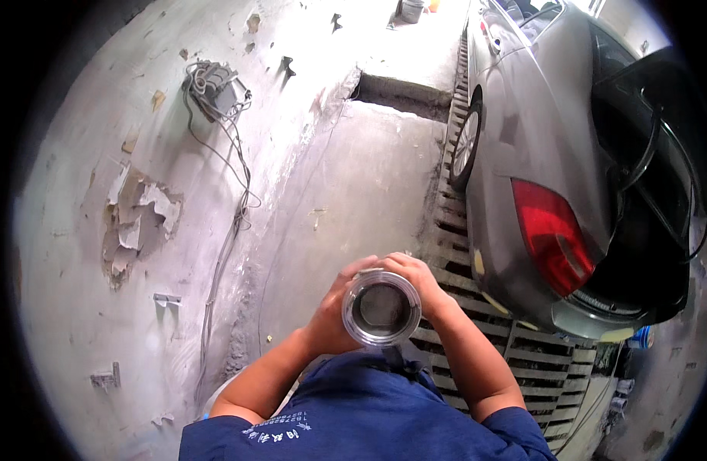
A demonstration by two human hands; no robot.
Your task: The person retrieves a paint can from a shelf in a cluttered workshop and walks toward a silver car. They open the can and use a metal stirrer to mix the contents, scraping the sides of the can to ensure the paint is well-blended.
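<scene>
A round, clear-walled cup (381,308) is held upright in front of my chest, and I look down into its grey inside. What it contains, if anything, I cannot make out. My left hand (344,290) wraps the cup's left and far side. From the right, my right hand (415,278) closes round the far side, and the fingers of both hands meet beyond the rim. The cup hides the palms and part of the fingers. Below it, at my waist, a dark narrow piece shows, too unclear to name.
A grey car (514,115) with a red tail light (549,234) and raised boot lid stands at the right. Slatted floor grating (522,361) runs beside it. Ahead is a rectangular floor pit (403,96). Cables (234,207) hang along the peeling left wall; a bucket (412,9) stands far off.
</scene>
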